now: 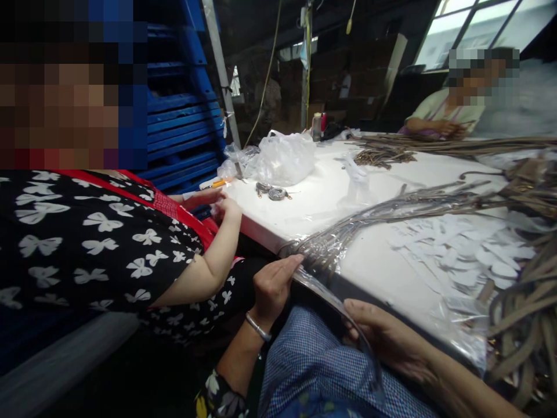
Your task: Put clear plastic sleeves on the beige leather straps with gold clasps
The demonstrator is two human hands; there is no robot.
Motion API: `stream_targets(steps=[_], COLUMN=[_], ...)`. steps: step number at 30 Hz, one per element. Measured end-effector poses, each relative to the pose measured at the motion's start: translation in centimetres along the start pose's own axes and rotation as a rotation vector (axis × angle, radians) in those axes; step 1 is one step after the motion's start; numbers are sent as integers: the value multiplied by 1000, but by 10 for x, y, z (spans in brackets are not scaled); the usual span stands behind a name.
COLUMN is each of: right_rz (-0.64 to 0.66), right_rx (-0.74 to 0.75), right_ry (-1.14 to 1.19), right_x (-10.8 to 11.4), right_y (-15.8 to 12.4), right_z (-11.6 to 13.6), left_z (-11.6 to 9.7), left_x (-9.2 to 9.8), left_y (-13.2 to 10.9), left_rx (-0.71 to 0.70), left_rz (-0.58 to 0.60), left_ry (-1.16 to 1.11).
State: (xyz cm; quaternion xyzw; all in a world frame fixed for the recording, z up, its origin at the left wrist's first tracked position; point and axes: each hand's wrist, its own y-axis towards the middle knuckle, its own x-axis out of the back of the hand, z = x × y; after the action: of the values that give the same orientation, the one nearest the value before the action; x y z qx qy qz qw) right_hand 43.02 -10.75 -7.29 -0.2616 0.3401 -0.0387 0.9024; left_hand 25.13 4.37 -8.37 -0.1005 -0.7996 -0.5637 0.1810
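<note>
A grey-brown strap (324,294), wrapped in clear plastic, stretches between my two hands over my checked lap. My left hand (275,284), with a bracelet at the wrist, pinches its upper end beside the table edge. Farther right, my right hand (378,334) has its fingers closed round the lower part, and the loose end hangs below. Just beyond my left hand, a bundle of plastic-covered straps (339,235) lies across the white table (313,212) and reaches its edge.
A person in a patterned top (100,232) sits close on the left. Another person (448,116) works across the table. On it lie a clear plastic bag (285,157), a coiled cord (277,193), white paper tags (474,247) and, at right, piled straps (528,313).
</note>
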Motion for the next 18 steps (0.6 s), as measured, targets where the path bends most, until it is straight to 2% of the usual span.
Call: stream_targets(steps=[4, 6, 9, 13, 15, 18], right_rz=[-178, -143, 15, 236, 253, 187], right_rx=[5, 18, 94, 110, 110, 175], right_ry=[26, -70, -195, -352, -363, -305], right_x=[15, 16, 11, 9, 10, 12], right_y=[11, 10, -4, -28, -37, -46], right_z=[-8, -9, -4, 9, 16, 28], left_z=[-12, -16, -15, -6, -2, 0], left_x=[-1, -1, -1, -4, -8, -17], left_y=[1, 3, 7, 6, 0, -20], left_rx=[-131, -183, -160, -13, 130, 375], left_rz=[60, 75, 82, 95, 153, 315], left_ry=[-50, -54, -44, -56, -127, -287])
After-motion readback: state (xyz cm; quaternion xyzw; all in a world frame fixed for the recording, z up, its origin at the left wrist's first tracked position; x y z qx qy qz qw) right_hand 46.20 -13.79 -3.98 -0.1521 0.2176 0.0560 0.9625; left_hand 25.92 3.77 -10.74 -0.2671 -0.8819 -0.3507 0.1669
